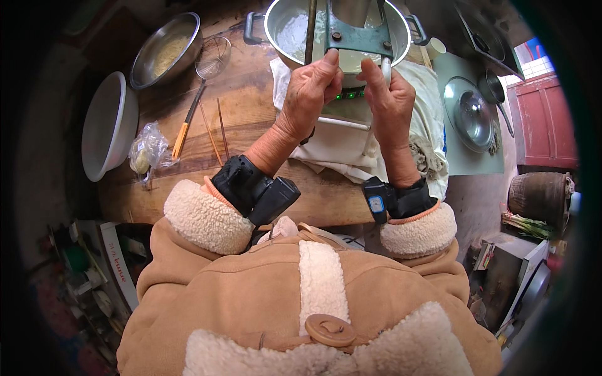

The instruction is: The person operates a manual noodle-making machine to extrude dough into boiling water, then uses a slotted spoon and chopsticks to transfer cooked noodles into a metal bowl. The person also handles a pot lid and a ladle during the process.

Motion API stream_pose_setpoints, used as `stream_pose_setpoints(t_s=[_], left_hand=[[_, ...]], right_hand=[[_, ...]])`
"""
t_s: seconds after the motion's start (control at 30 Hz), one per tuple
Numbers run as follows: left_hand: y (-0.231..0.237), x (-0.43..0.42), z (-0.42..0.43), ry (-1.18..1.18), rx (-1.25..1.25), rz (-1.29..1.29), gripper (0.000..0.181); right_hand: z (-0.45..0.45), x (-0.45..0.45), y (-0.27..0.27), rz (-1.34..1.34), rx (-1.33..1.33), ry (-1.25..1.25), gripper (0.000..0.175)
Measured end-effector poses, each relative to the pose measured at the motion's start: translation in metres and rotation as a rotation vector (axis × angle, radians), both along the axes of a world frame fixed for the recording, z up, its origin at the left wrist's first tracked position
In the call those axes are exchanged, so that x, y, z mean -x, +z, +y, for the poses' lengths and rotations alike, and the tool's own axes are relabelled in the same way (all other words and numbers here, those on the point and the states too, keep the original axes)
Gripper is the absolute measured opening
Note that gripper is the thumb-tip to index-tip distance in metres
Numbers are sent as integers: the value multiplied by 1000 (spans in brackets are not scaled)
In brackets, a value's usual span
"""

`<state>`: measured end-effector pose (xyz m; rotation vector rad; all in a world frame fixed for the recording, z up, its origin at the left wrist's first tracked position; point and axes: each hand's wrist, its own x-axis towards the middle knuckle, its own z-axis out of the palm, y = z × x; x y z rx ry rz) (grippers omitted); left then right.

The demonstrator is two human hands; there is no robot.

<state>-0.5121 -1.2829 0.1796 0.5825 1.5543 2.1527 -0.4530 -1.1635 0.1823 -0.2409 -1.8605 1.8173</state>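
A hand press with a green metal bracket (360, 40) stands over a wide two-handled metal pot (400, 28) holding cloudy liquid. My left hand (312, 87) is curled at the press's left side, its thumb tip at the bracket's lower edge; what lies inside the fingers is hidden. My right hand (390, 101) closes around a white tubular handle (386, 70) below the bracket's right end, thumb raised. Between and below the hands shows a white metal bar (343, 123). Green lights glow under the pot, and a white cloth (338, 160) lies beneath.
On the wooden table (188, 197) at left are a metal bowl (190, 51) with pale contents, a wire skimmer (188, 117), chopsticks (209, 131), a plastic bag (148, 150) and a white basin (110, 127). A glass lid (475, 115) and a small pan (490, 87) lie at right.
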Motion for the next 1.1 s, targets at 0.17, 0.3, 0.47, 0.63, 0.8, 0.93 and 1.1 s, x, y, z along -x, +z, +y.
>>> stream_pose_setpoints(t_s=[0.17,0.3,0.47,0.63,0.8,0.93,1.1], left_hand=[[-1,2,-2,-78,20,-28,49],[-1,3,-2,-66,53,41,49],[3,-1,2,4,124,108,51],[2,-2,5,41,170,63,54],[-5,-6,8,111,99,111,52],[-9,-9,8,152,110,144,52],[-9,-8,8,160,41,204,52]], right_hand=[[26,-25,-12,64,-69,43,25],[44,-48,-28,-40,-14,-140,31],[33,-34,-19,-11,36,-96,39],[26,-2,12,-6,60,-129,51],[57,37,40,-22,216,-125,48],[134,72,54,-35,247,-159,41],[216,124,85,-271,179,-46,33]])
